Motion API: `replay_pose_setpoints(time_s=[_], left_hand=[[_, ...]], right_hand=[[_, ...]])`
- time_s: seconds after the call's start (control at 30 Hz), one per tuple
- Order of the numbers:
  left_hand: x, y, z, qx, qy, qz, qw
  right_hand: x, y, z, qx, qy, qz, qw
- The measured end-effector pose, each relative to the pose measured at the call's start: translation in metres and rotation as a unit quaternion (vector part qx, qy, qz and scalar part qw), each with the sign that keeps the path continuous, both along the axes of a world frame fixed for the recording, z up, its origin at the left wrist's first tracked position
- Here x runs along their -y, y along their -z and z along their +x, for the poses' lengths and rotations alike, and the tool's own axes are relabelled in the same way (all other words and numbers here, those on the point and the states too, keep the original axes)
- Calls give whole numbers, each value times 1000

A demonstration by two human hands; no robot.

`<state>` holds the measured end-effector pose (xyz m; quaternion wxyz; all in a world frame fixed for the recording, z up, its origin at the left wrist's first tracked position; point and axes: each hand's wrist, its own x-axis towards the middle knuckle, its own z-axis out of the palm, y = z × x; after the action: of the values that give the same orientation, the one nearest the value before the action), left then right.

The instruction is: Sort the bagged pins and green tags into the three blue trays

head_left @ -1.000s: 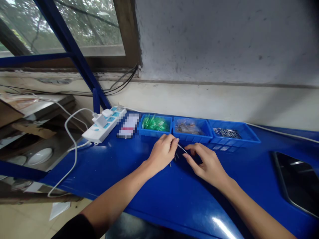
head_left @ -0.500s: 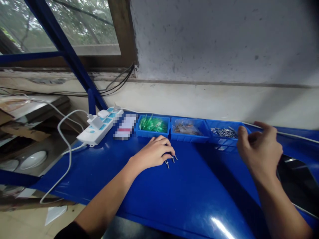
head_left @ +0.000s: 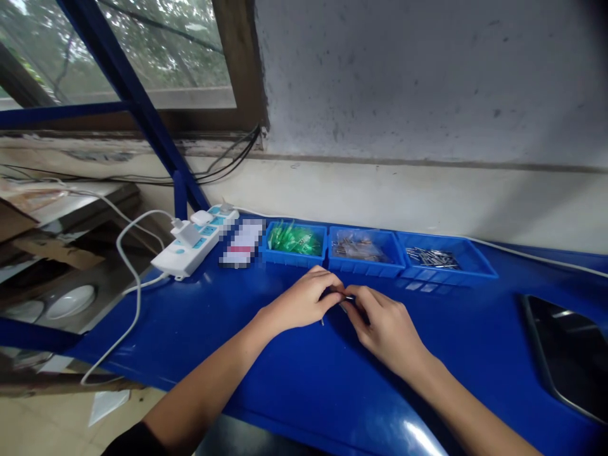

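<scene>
My left hand (head_left: 311, 296) and my right hand (head_left: 382, 320) meet fingertip to fingertip above the blue table, both closed in a pinch. Between their fingertips shows a small shiny metal piece, like a screw (head_left: 349, 297), mostly covered by the right fingers. Below the left palm, the end of another thin metal screw (head_left: 322, 322) sticks out; whether it is held or lies on the table I cannot tell. Just behind the hands, a blue bin (head_left: 449, 276) contains many loose metal screws (head_left: 433, 258).
Beside that bin stand a blue bin (head_left: 365, 268) with bagged small parts and another (head_left: 294, 258) with green plastic pieces. A white power strip (head_left: 183, 256) with cables is at the left, near a blurred-out card-like item (head_left: 241, 244). A dark phone-like device (head_left: 570, 354) lies at right.
My right hand has moved left from beside the screw bin to meet my left hand, its fingers now pinched. The left hand stays nearly in place; fewer screw ends show beneath it.
</scene>
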<state>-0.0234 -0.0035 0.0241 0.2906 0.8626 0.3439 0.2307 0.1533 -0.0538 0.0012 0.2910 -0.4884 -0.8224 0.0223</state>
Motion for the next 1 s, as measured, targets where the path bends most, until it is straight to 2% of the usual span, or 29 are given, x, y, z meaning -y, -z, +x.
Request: replay_pose_setpoints(time_s=[0.1, 0.17, 0.37, 0.6, 0.77, 0.87, 1.0], left_hand=[[1, 0, 1, 21, -9, -22, 999], [1, 1, 1, 20, -12, -12, 1000], [3, 4, 4, -5, 2, 54, 999], [2, 7, 5, 6, 27, 58, 998], [4, 6, 6, 12, 12, 44, 999], [4, 6, 6, 49, -12, 23, 998], [5, 7, 6, 102, -55, 26, 993]], right_hand=[[-1, 0, 3, 4, 18, 44, 999], [-2, 0, 4, 4, 19, 50, 999], [-2, 2, 4, -12, 8, 46, 999], [0, 3, 1, -41, 4, 51, 998], [-1, 2, 2, -73, -6, 12, 997], [-2, 1, 5, -102, 23, -10, 994], [-4, -1, 10, -123, 80, 1, 989]])
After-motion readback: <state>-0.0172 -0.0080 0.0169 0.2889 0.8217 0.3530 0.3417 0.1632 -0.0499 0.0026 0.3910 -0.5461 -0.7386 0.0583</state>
